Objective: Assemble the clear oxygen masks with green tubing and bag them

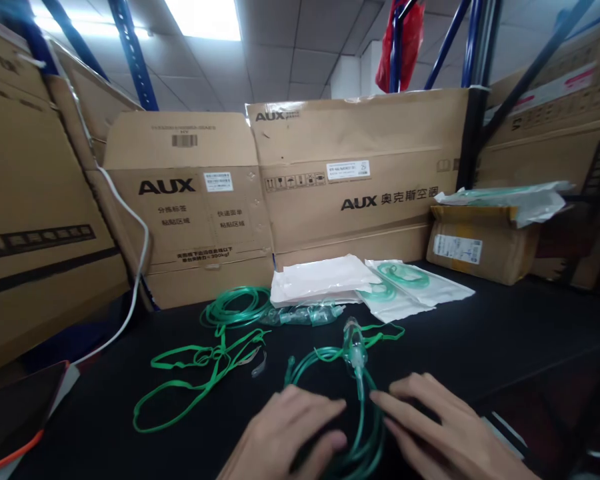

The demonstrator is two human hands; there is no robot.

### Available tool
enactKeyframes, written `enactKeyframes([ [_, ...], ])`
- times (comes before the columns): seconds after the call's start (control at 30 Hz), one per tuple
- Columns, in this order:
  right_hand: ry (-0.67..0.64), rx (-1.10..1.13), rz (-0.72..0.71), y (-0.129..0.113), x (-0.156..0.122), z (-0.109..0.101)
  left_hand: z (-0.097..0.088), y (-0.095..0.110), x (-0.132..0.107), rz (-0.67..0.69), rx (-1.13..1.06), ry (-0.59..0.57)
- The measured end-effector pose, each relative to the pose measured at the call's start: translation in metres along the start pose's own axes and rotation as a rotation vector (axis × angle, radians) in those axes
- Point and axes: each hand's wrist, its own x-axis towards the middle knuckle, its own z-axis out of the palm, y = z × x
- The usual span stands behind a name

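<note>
Mask (pixel 353 341) fore-and-aft (connector (pixel 359 365) end nearer).

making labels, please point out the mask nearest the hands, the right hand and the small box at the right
Mask (pixel 353 341), head view, on its clear shell
Right hand (pixel 450 427), head view, on its back
Small box (pixel 497 243), head view, on its front side

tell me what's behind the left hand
Coiled green mask tubing shows beyond and beside the left hand, on the black tabletop; whatever lies directly behind the hand is covered.
</note>
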Motion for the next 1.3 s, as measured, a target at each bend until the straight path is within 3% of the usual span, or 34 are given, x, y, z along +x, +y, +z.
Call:
enactKeyframes([
  [0.13,-0.021,0.007,0.261,0.001,0.032,0.015,-0.007,-0.006,0.021,-0.262,0.001,0.017],
  [0.27,-0.235,0.027,0.704,0.013,0.068,0.033,-0.006,-0.004,0.036,-0.276,-0.011,-0.084],
  [0.33,-0.289,0.058,0.798,0.017,0.079,0.037,0.0,-0.002,0.038,-0.264,-0.02,-0.103],
  [0.47,-0.268,0.179,0.791,0.019,0.078,0.031,0.01,-0.002,0.036,-0.283,-0.024,-0.037],
  [0.53,-0.18,0.327,0.78,0.018,0.071,0.025,0.013,-0.004,0.034,-0.296,-0.017,0.022],
  [0.67,0.072,0.857,0.74,0.015,0.055,0.019,0.022,-0.014,0.032,-0.338,0.012,0.175],
  [0.77,0.1,1.222,0.8,0.014,0.046,0.026,0.026,-0.02,0.031,-0.357,0.043,0.276],
  [0.87,0.091,1.445,0.902,0.016,0.038,0.036,0.025,-0.021,0.031,-0.371,0.044,0.29],
  [1.0,0.075,1.482,0.959,0.019,0.033,0.041,0.016,-0.014,0.037,-0.346,0.059,0.287],
  [1.17,0.023,1.47,0.952,0.019,0.036,0.038,-0.003,-0.007,0.051,-0.391,0.14,0.378],
  [1.3,-0.026,1.446,0.927,0.019,0.041,0.035,-0.021,-0.009,0.062,-0.343,0.32,0.278],
])
